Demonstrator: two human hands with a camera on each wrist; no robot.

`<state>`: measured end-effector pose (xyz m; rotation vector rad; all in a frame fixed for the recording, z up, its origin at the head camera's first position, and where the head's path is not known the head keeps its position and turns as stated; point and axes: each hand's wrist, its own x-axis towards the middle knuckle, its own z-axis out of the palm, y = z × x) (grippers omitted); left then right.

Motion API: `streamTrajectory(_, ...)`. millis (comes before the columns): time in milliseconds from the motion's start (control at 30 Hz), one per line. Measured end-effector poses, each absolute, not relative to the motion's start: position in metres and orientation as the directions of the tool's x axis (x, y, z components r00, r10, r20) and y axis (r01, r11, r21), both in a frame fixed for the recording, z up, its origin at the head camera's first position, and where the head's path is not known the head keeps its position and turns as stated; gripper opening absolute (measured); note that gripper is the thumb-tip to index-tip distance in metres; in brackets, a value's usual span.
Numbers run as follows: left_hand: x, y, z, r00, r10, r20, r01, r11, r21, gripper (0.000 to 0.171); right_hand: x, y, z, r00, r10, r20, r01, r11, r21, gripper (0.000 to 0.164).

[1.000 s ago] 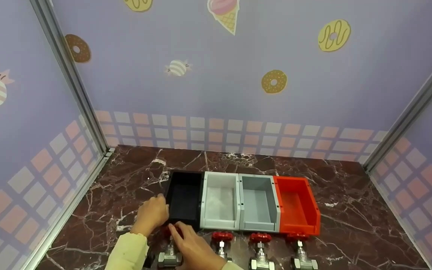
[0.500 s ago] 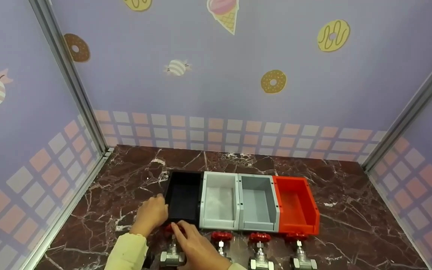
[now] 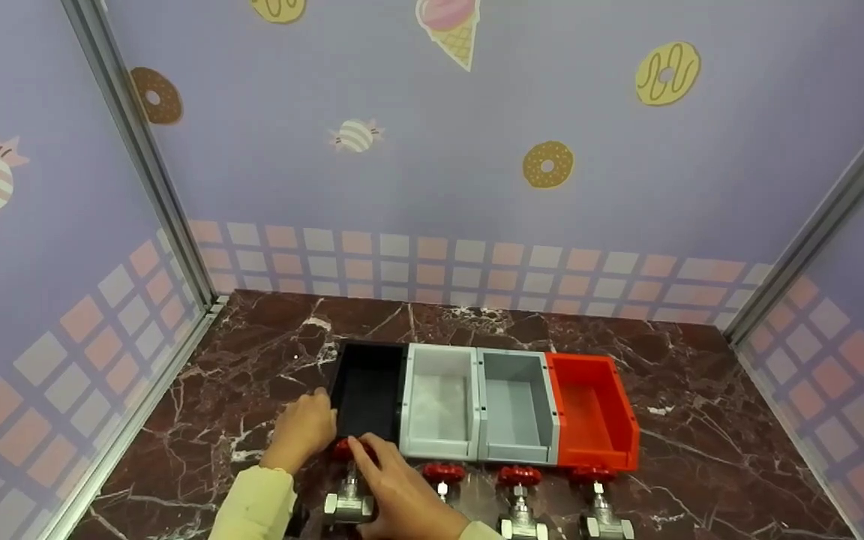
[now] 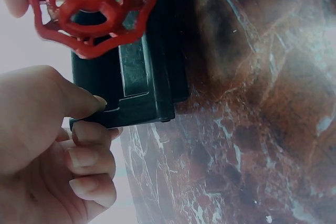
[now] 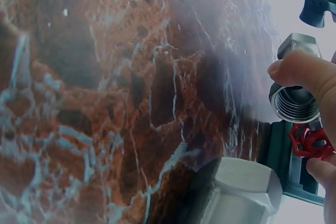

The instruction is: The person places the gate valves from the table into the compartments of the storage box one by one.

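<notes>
My left hand (image 3: 306, 424) holds the near left corner of the black bin (image 3: 342, 375). In the left wrist view, the thumb (image 4: 79, 100) lies on the bin's wall while the other fingers curl beneath. At the bin's front edge, my right hand (image 3: 409, 491) grips a metal valve (image 3: 348, 508) with a red handwheel (image 3: 343, 448). The right wrist view shows the thumb (image 5: 299, 72) across the valve's threaded body (image 5: 294, 103) and a fingertip by the handwheel (image 5: 310, 141). The palm side of this hand is hidden in the head view.
White (image 3: 439, 405), grey (image 3: 516, 409) and orange (image 3: 593, 409) bins stand in a row right of the black one. Before them are three more red-wheeled valves, one (image 3: 443, 474) partly behind my right hand, others (image 3: 522, 517) (image 3: 606, 517) further right. Patterned walls enclose the marble tabletop.
The right hand and its valve have shifted slightly right and away from me, closer to the bin's front. My left hand stays at the black bin's corner.
</notes>
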<state>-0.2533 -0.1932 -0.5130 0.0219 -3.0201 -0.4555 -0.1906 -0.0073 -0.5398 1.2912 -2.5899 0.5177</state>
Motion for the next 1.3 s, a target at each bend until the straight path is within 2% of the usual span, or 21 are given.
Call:
streamTrajectory(467, -0.253, -0.195, -0.513, -0.995, -0.039, 0.097, -0.009, 0.956, 0.294, 0.028, -0.200, -0.003, -0.528, -0.655, -0.697, 0.291, -0.754, 0.581, -0.304, 0.121)
streamTrajectory(1067, -0.252, -0.193, -0.513, -0.993, -0.036, 0.116, -0.001, 0.957, 0.290, 0.028, -0.222, -0.001, -0.518, -0.640, -0.691, 0.335, -0.768, 0.584, -0.263, 0.117)
streamTrajectory(1300, -0.252, -0.193, -0.515, -0.992, -0.029, 0.125, 0.009, 0.955, 0.295, 0.028, -0.231, -0.004, -0.510, -0.661, -0.676, 0.325, -0.750, 0.609, -0.259, 0.119)
